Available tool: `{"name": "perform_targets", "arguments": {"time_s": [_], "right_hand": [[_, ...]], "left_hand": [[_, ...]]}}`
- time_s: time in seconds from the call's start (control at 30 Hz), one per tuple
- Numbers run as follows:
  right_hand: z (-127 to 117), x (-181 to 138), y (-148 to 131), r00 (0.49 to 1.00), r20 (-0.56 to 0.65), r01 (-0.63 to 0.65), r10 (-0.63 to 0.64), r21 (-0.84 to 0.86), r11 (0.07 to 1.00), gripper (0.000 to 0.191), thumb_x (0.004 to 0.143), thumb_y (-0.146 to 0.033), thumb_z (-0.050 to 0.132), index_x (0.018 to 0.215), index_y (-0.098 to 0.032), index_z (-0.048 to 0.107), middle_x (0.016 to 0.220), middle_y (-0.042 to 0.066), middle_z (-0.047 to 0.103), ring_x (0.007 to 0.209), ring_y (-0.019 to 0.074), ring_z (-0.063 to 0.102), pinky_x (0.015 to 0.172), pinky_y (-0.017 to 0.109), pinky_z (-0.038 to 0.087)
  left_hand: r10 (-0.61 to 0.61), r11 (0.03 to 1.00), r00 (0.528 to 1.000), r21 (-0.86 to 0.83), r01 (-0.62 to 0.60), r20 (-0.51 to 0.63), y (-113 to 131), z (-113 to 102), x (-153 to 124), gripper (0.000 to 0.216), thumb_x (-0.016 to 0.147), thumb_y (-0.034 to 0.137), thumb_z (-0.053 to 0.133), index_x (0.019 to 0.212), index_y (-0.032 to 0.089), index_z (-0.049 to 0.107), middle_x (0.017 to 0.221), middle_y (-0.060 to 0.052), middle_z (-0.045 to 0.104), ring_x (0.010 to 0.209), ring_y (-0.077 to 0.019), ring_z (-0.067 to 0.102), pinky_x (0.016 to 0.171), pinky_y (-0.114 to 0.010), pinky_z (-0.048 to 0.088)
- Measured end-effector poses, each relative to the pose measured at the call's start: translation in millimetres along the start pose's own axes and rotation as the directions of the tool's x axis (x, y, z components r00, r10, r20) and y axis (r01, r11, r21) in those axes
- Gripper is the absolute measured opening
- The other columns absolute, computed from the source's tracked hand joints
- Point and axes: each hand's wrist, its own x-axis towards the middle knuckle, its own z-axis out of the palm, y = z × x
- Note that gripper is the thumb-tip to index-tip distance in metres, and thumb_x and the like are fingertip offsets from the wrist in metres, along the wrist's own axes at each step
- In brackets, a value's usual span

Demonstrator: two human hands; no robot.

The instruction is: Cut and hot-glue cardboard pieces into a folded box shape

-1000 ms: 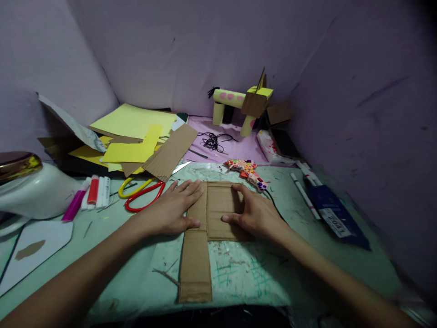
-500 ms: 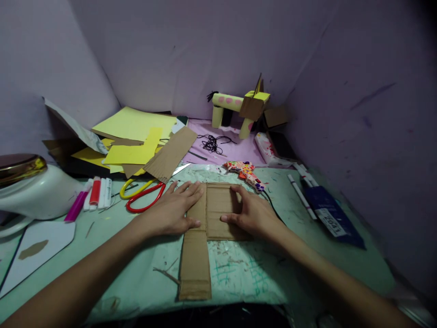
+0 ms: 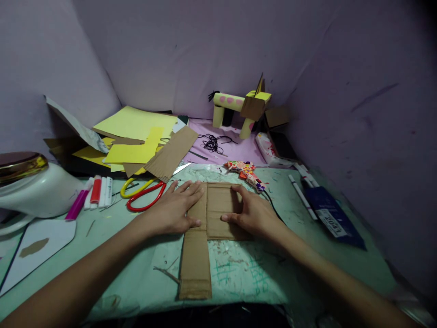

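A long cardboard strip point(image 3: 195, 264) lies lengthwise towards the table's front edge. Against its upper right side is a squarish cardboard piece point(image 3: 220, 209), their edges meeting in a straight seam. My left hand point(image 3: 177, 207) rests flat and open on the strip's upper part, fingers spread and thumb near the seam. On the squarish piece, my right hand point(image 3: 254, 212) is curled at the right side, index finger by the top edge and thumb on the surface. Its other fingers are hidden. Scissors point(image 3: 145, 200) with red and yellow handles lie left of my left hand.
A patterned glue gun point(image 3: 244, 172) with a dark cord lies behind my right hand. Markers point(image 3: 96, 191) and a white mug-like vessel point(image 3: 44, 191) sit left. Yellow paper point(image 3: 136, 123), black string point(image 3: 211, 143) and a paper-tube animal point(image 3: 235, 107) are behind. A blue packet point(image 3: 336, 218) lies right.
Both hands and the cardboard pieces stay in place. Only the camera view has shifted very slightly.
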Motion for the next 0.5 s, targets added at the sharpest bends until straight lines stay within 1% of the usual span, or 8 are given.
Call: {"name": "perform_targets", "arguments": {"time_s": [0.17,0.37,0.5], "right_hand": [[2.3,1.1,2.5,1.0,-0.004,0.011,-0.011,-0.01,1.0,0.077,0.066,-0.051,0.072,0.128,-0.016,0.045,0.101,0.016,0.068,0.086,0.0326,0.064,0.067,0.037,0.043],[3.5,1.6,3.5,0.999,-0.018,0.027,-0.028,-0.023,0.999,0.077,0.065,-0.052,0.072,0.127,-0.015,0.045,0.101,0.016,0.068,0.084,0.0314,0.064,0.064,0.035,0.042],[3.9,1.9,4.5,0.999,-0.025,0.041,-0.042,-0.039,0.998,0.076,0.065,-0.053,0.071,0.127,-0.016,0.046,0.098,0.015,0.069,0.081,0.0299,0.064,0.062,0.034,0.04]], "left_hand": [[-0.003,1.0,1.0,0.011,0.003,-0.011,0.1,1.4,0.9,0.081,0.077,0.045,0.054,0.146,0.019,0.02,0.154,-0.008,0.016,0.14,-0.0299,0.016,0.111,-0.054,0.013],[-0.01,1.0,1.0,0.019,0.01,-0.003,1.4,-0.1,0.6,0.08,0.078,0.043,0.053,0.146,0.019,0.019,0.154,-0.007,0.015,0.141,-0.0296,0.015,0.111,-0.054,0.013],[-0.013,0.999,1.0,0.034,0.013,-0.011,2.2,-2.3,-0.4,0.08,0.077,0.044,0.054,0.146,0.018,0.021,0.154,-0.008,0.017,0.14,-0.0309,0.018,0.111,-0.054,0.016]]}}
